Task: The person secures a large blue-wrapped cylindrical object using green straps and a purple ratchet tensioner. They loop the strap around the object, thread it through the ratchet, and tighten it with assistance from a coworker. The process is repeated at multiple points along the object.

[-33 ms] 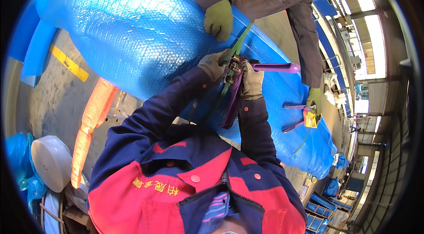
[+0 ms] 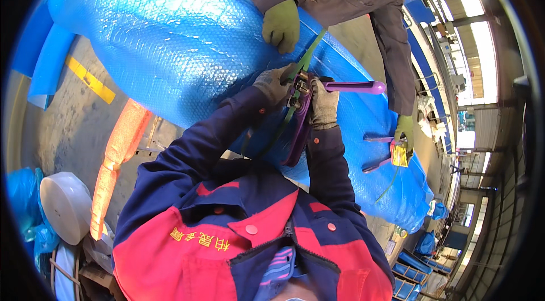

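Note:
A purple strapping tensioner (image 2: 297,130) with a metal head stands over a large bundle in blue bubble wrap (image 2: 176,51). A green strap (image 2: 310,54) runs through its head and over the bundle. My left hand (image 2: 273,85), gloved in grey, is closed at the strap, against the metal head; its fingertips are partly hidden. My gloved right hand (image 2: 325,107) is wrapped round the tensioner, below the purple lever (image 2: 356,87) that sticks out to the right.
Across the bundle stands a co-worker, one green-gloved hand (image 2: 281,25) resting near the strap. The co-worker's other hand (image 2: 404,130) holds a tool with purple handles and a yellow part (image 2: 399,154). An orange wrapped piece (image 2: 122,147) and a white roll (image 2: 65,207) lie at left.

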Available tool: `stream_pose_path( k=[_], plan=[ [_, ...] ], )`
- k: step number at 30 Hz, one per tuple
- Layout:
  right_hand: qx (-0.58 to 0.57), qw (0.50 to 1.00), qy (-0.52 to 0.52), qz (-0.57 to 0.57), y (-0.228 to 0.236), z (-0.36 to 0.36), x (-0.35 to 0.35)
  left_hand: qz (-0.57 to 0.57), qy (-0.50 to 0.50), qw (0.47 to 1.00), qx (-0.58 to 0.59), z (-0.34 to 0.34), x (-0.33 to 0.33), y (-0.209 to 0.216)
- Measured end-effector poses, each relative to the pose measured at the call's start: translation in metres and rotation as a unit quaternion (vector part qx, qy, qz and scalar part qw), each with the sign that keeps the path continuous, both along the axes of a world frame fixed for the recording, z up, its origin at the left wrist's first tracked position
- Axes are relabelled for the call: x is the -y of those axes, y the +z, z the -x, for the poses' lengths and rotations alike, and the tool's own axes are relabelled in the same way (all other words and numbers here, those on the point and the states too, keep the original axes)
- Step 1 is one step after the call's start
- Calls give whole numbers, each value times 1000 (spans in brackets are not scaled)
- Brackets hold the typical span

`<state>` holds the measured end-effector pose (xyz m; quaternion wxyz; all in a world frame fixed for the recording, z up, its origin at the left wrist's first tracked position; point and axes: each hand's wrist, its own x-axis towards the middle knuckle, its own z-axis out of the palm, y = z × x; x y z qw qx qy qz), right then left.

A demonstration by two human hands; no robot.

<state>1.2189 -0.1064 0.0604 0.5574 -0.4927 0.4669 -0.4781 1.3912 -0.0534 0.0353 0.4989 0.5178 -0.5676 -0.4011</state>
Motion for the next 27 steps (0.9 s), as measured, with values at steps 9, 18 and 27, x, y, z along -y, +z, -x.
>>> stream_pose_path(
  k=[9, 18, 27],
  plan=[
    [-45, 998, 36, 22, 12, -1, 2, -174, -49, 982, -49, 8, -12, 34],
    [-62, 995, 64, 35, 12, 3, -1, -88, -133, 974, -158, 1, -13, 15],
    [-137, 979, 66, 138, 5, 6, 1, 15, -34, 999, -29, 10, -11, -5]
  ],
)
